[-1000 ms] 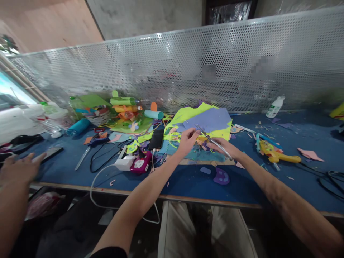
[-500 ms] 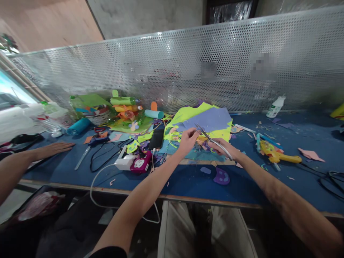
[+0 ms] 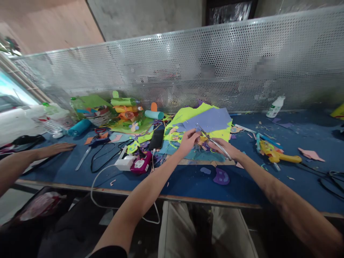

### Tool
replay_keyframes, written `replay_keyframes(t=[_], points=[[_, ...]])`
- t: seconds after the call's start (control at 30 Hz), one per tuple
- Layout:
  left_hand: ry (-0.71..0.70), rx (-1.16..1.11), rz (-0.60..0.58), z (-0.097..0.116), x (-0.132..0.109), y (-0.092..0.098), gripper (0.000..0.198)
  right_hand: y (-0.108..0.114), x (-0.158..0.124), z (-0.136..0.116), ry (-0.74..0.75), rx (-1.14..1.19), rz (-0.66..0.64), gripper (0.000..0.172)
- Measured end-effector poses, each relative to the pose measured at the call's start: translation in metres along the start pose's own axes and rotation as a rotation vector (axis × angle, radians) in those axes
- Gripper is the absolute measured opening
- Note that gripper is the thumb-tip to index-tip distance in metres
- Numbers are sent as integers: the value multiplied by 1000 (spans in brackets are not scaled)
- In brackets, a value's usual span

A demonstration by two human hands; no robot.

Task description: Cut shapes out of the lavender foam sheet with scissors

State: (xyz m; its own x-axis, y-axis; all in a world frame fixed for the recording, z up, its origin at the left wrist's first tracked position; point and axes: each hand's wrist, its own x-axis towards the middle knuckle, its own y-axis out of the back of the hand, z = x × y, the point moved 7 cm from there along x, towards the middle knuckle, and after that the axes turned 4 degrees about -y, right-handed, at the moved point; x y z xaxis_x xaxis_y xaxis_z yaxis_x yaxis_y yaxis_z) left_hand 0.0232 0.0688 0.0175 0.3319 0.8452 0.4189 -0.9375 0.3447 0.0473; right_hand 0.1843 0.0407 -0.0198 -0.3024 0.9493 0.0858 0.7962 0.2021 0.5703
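Observation:
My right hand is wrapped round the handles of a pair of metal scissors, whose blades point up and to the left. Close to the blades, my left hand pinches with thumb and forefinger; the small piece between them is too hidden to make out. Both hands are over a heap of cut scraps, in front of a purple sheet that overlaps a lime-green sheet. Nearer to me on the blue table lie a purple cut-out with a smiling face and a small purple oval.
A phone and a magenta plug adapter with cables are left of my hands. A yellow glue gun and a white bottle stand right. Another person's hand rests far left. A perforated metal panel rises behind.
The scissors have shifted slightly near my left fingertips, and their blades look closer together. My left hand keeps its pinch in nearly the same place.

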Motion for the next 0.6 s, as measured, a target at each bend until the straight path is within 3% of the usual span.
replay_keyframes(t=[0.1, 0.6], points=[[12, -10, 38, -1, 1, 3, 39, 1, 0, 0, 9, 3, 22, 49], [45, 2, -45, -5, 0, 0, 50, -3, -1, -5, 17, 102, -10, 51]])
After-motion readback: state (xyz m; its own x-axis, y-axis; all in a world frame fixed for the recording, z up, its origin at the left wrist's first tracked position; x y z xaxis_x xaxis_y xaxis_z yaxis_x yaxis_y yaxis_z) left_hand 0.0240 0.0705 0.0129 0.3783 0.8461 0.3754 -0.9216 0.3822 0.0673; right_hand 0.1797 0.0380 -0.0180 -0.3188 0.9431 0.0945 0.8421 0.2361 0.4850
